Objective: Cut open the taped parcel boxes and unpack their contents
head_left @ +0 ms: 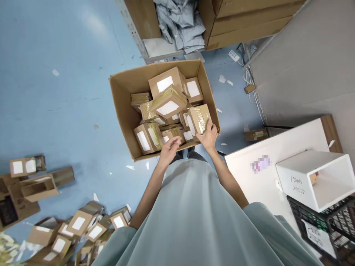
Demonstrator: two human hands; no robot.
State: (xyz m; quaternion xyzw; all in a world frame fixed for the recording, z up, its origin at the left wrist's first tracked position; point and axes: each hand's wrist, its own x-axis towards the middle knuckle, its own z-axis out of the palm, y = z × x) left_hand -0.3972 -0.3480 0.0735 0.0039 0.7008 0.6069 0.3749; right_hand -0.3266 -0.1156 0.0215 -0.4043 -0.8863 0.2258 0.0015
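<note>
Right in front of my body stands a large open cardboard carton, filled with small taped cardboard boxes with white labels. My right hand grips the near right corner of one small cardboard box, which is tilted at the right side of the carton. Over the carton's near edge hovers my left hand, empty, with its fingers loosely extended. Close to it lies another small box with a white label. A taped box rests on top of others in the middle.
Several small boxes are heaped on the blue floor at lower left, near an open box. A shelf with grey plastic bags stands beyond the carton. To the right are a white table, a white bin and a black crate.
</note>
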